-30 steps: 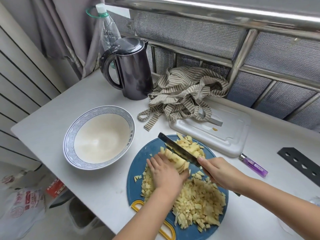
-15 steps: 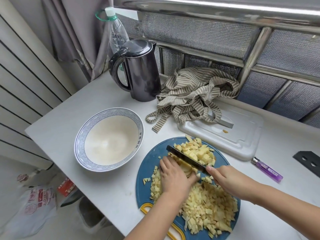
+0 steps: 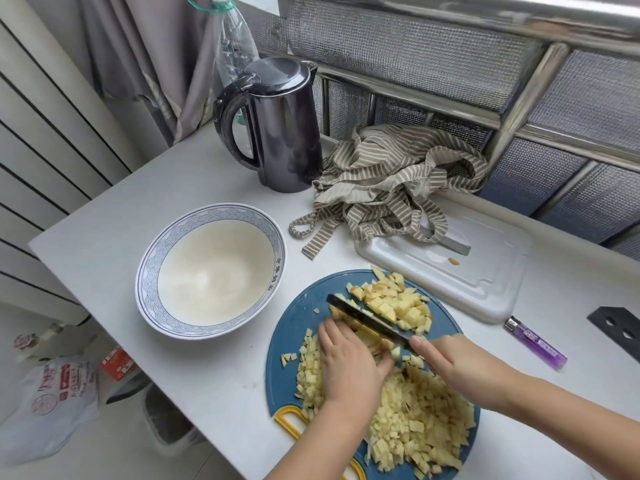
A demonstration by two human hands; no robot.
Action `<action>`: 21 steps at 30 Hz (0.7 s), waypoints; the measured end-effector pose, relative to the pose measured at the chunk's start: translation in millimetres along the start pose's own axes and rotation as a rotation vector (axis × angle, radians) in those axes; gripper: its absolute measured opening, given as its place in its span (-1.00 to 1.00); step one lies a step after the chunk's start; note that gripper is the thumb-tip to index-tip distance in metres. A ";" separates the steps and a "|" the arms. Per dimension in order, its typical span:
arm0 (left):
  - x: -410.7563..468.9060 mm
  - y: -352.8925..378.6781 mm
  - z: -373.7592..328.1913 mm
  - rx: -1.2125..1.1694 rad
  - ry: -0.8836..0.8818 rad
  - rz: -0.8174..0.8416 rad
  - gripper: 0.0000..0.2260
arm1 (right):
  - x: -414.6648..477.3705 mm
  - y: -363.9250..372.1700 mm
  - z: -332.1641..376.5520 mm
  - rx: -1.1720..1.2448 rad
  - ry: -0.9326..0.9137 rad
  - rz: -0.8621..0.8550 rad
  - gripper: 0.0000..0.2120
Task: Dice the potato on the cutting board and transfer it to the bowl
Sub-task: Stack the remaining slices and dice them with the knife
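- The bowl (image 3: pixel 221 211) sits empty on the left, just beside the cutting board (image 3: pixel 301 317), ready for the dice.
- My left hand (image 3: pixel 349 365) curls over the uncut potato (image 3: pixel 372 342) strips, pinning them for the cut.
- My right hand (image 3: pixel 457 365) grips the knife (image 3: pixel 370 320), blade down against them.

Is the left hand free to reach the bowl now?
Probably yes, once it releases the potato strips: only cutting board and table lie between the left hand and the bowl.
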State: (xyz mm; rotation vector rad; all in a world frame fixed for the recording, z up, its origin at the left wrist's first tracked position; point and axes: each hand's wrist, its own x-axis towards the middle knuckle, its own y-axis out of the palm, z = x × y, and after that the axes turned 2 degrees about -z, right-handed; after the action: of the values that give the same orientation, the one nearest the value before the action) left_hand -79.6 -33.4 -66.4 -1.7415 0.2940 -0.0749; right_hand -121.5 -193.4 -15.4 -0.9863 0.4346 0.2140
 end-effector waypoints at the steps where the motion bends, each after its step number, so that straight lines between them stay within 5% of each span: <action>1: 0.3 0.3 0.5 0.002 0.004 0.004 -0.13 | 0.1 1.7 -0.2 0.009 -0.004 -0.005 -0.45; 21: -1.3 -12.6 -3.9 0.061 0.055 0.194 -0.09 | 3.7 9.6 18.4 -0.127 0.055 -0.024 -0.45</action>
State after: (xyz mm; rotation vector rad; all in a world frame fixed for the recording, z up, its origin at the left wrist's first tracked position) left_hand -79.7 -34.7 -53.3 -1.6442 0.4950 0.0094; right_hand -117.0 -172.8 -15.5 -1.1236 0.4638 0.1946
